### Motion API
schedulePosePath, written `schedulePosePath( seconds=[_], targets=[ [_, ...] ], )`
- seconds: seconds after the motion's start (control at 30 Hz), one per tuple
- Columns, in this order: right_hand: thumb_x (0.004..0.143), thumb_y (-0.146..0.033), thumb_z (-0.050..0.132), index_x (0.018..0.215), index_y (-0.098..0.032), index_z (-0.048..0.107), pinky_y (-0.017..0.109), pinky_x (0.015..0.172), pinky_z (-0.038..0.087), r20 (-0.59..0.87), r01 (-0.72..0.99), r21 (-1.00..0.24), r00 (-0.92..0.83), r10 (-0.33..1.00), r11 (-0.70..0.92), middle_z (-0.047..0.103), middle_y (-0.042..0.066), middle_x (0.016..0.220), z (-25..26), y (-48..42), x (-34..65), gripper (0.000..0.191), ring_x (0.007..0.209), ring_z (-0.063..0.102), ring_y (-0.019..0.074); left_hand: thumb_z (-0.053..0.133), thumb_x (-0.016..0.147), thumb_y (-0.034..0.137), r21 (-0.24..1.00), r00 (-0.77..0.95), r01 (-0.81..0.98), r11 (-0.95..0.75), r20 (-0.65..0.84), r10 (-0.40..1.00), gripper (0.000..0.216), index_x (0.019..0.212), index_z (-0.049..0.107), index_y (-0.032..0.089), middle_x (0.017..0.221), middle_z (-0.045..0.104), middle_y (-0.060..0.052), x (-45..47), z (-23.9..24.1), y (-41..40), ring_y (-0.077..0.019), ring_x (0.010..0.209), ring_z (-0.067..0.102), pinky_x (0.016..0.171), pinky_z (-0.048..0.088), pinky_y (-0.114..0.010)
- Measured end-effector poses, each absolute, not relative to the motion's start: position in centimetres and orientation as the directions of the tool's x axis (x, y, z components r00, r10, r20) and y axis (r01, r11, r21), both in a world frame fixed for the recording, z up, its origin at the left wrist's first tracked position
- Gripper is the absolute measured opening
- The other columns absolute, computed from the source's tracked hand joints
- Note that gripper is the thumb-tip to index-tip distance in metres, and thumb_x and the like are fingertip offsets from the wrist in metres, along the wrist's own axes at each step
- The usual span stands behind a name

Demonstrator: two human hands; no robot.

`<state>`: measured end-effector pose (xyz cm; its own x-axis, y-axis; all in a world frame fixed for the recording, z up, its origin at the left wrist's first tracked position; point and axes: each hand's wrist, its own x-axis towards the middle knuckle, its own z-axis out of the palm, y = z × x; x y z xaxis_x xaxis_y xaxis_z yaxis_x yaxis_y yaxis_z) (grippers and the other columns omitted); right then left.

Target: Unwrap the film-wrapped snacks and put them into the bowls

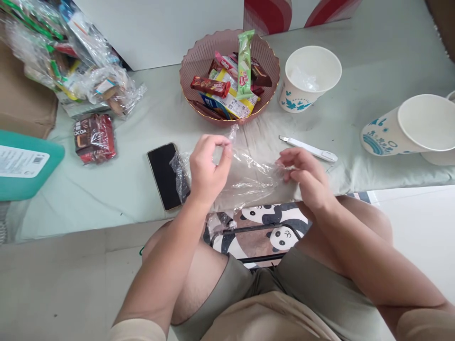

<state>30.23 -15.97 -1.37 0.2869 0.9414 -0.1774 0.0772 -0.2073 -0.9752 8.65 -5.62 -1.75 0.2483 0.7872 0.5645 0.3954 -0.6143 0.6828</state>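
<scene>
A clear plastic bag (249,175) is stretched between my two hands above the front of the cloth-covered table. My left hand (209,166) pinches its upper left part, thumb against fingertips. At the bag's right end, my right hand (305,173) is closed on the film with bent fingers. Behind the bag stands a pink ribbed bowl (188,90) holding several wrapped snacks, with a green snack packet (244,66) on top. A white utility knife (309,148) lies just beyond my right hand. The black phone (163,177) lies left of my left hand, partly under the film.
Paper cups stand on the right: one cup (298,102) has crumpled clear film inside, and another cup (387,128) lies tilted. At left are a cocoa snack pack (94,138), a heap of wrapped packets (78,61), a teal container (31,184) and a cardboard box (24,90).
</scene>
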Motion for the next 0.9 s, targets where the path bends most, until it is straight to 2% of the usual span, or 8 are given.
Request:
schedulePosePath(
  seconds=[0.1,0.23,0.43,0.53,0.63,0.73,0.83,0.9],
  targets=[
    [0.082,-0.037,0.060,0.105,-0.025,0.067,0.035,0.082,0.057,-0.075,0.034,-0.995,0.349,0.934,-0.093,0.071,0.007,0.109,-1.1,-15.2,31.5,0.027,0.100,0.068,0.0219,0.059,0.098,0.020,0.607,0.420,0.361,-0.707,0.571,0.705,0.007,0.094,0.065,0.022,0.094,0.070,-0.004,9.5,-1.9,-6.7,-0.0168,0.089,0.067,0.082,0.055,-0.032],
    [0.083,-0.061,0.065,0.110,-0.023,0.066,0.039,0.082,0.061,-0.269,-0.142,-0.958,0.139,0.953,-0.250,0.075,0.009,0.098,-0.6,-14.1,31.8,0.046,0.094,0.074,0.0247,0.059,0.099,0.018,0.482,0.622,0.276,-0.831,0.570,0.537,0.010,0.096,0.068,0.020,0.098,0.070,-0.007,11.3,-2.6,-8.4,-0.0183,0.088,0.066,0.078,0.054,-0.034],
    [0.080,-0.031,0.076,0.121,-0.020,0.064,0.029,0.061,0.053,-0.330,0.030,-0.941,0.121,0.936,-0.336,0.073,0.001,0.075,0.3,-13.5,31.0,0.044,0.066,0.068,0.0168,0.057,0.098,0.021,0.342,0.738,0.215,-0.915,0.557,0.382,0.014,0.093,0.070,0.027,0.100,0.072,-0.003,13.2,-2.8,-10.3,-0.0200,0.103,0.068,0.101,0.052,-0.040],
    [0.086,-0.029,0.072,0.104,-0.018,0.070,0.028,0.061,0.053,-0.242,0.113,-0.954,0.254,0.937,-0.277,0.073,0.003,0.075,0.5,-13.5,31.5,0.021,0.062,0.066,0.0141,0.064,0.091,0.035,0.379,0.654,0.239,-0.894,0.618,0.437,0.022,0.112,0.066,0.030,0.112,0.070,-0.006,11.9,-2.0,-9.8,-0.0273,0.120,0.065,0.115,0.044,-0.051],
    [0.091,-0.035,0.070,0.097,-0.019,0.071,0.031,0.067,0.056,-0.111,0.159,-0.971,0.351,0.930,-0.176,0.073,0.003,0.075,0.2,-13.6,32.5,0.018,0.065,0.069,0.0149,0.071,0.085,0.036,0.515,0.293,0.377,-0.770,0.722,0.627,0.037,0.120,0.063,0.029,0.123,0.063,-0.011,9.4,-1.4,-8.0,-0.0322,0.132,0.057,0.117,0.042,-0.055],
    [0.094,-0.047,0.069,0.095,-0.021,0.072,0.036,0.081,0.059,0.025,0.219,-0.974,0.367,0.930,-0.060,0.072,0.002,0.074,-0.3,-13.8,33.1,0.026,0.075,0.073,0.0176,0.076,0.081,0.057,0.808,0.061,0.354,-0.472,0.483,0.873,0.052,0.121,0.060,0.026,0.134,0.061,-0.014,7.6,-1.4,-6.2,-0.0318,0.134,0.057,0.113,0.048,-0.052],
    [0.093,-0.063,0.067,0.091,-0.022,0.071,0.037,0.081,0.059,0.053,0.190,-0.982,0.346,0.937,-0.014,0.072,0.002,0.074,-0.5,-13.7,33.1,0.041,0.074,0.073,0.0179,0.077,0.078,0.063,0.978,0.232,0.203,-0.036,-0.012,0.973,0.048,0.099,0.065,0.022,0.102,0.074,-0.011,7.3,-1.3,-5.5,-0.0237,0.094,0.075,0.079,0.063,-0.036],
    [0.088,-0.070,0.068,0.088,-0.022,0.070,0.033,0.067,0.058,0.020,0.138,-0.990,0.354,0.935,-0.030,0.070,0.002,0.069,-0.5,-13.5,33.0,0.048,0.062,0.068,0.0152,0.075,0.083,0.056,0.970,0.282,0.212,0.122,-0.181,0.942,0.036,0.085,0.065,0.021,0.073,0.071,-0.005,7.3,-1.0,-5.5,-0.0155,0.059,0.068,0.052,0.055,-0.025]
  ],
)
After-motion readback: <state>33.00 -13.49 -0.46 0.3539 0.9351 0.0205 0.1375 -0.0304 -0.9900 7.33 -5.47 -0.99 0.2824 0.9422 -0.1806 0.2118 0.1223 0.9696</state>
